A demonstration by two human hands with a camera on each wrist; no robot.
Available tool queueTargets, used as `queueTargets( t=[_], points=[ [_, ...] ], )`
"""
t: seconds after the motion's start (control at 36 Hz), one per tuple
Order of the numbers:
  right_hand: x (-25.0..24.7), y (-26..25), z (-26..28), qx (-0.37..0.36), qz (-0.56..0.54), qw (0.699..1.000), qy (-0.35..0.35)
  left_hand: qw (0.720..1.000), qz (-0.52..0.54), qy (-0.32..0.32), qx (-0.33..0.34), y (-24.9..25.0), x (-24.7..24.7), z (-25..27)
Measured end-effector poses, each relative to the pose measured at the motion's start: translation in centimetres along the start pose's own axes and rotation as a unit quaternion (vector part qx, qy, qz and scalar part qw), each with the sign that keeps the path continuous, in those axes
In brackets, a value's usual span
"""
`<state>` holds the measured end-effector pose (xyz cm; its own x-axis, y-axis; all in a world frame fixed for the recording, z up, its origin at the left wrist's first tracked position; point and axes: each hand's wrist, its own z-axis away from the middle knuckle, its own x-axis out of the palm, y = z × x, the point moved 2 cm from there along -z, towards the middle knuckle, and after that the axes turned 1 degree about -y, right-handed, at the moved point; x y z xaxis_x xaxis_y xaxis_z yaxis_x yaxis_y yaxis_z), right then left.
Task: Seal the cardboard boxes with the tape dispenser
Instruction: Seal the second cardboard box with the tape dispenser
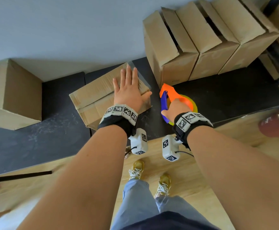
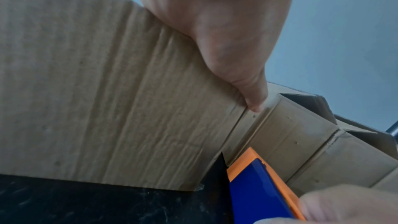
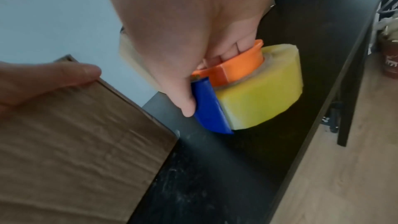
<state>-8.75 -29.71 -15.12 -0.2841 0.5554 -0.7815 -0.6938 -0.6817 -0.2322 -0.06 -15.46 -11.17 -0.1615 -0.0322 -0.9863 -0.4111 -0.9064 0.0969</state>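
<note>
A closed cardboard box [image 1: 94, 98] lies on the black table [image 1: 52, 130], its top seam taped. My left hand [image 1: 128, 90] lies flat on the box's right end, fingers straight and spread; the thumb [image 2: 252, 94] reaches the right edge. Just right of the box, my right hand [image 1: 175, 108] grips the orange and blue tape dispenser [image 1: 168, 97] with its yellow tape roll [image 3: 262, 88], fingers curled through the orange frame [image 3: 239, 67]. The dispenser stands low over the table, apart from the box [image 3: 75, 142].
A row of cardboard boxes [image 1: 201, 44] with loose, raised flaps stands at the back right against the wall. Another closed box [image 1: 14, 93] sits at the far left. The table's front edge runs under my wrists; wooden floor [image 1: 226, 141] and my shoes lie below.
</note>
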Motion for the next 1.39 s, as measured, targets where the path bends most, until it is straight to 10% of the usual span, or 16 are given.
queueTargets(
  t=[0.31, 0.44, 0.78, 1.11, 1.39],
  points=[
    [-0.2, -1.2, -0.8, 0.046, 0.039, 0.997, -0.050, 0.998, 0.066, -0.013, 0.005, -0.2, -0.6, 0.3],
    [-1.9, -1.0, 0.3, 0.013, -0.014, 0.999, 0.036, 0.979, 0.198, 0.042, -0.024, -1.1, -3.1, -0.3],
    [-4.2, -5.8, 3.2, -0.087, -0.408, 0.908, 0.036, 0.993, 0.075, 0.007, -0.089, -5.4, -5.7, -1.9],
    [-5.0, -10.0, 3.2, -0.122, -0.268, 0.949, 0.108, 0.963, 0.212, 0.008, -0.166, -10.0, -5.5, -1.2],
    [-5.4, -11.4, 1.6, -0.119, -0.266, 0.955, 0.061, 0.951, 0.295, 0.089, -0.018, -10.2, -4.7, -1.4]
  ],
)
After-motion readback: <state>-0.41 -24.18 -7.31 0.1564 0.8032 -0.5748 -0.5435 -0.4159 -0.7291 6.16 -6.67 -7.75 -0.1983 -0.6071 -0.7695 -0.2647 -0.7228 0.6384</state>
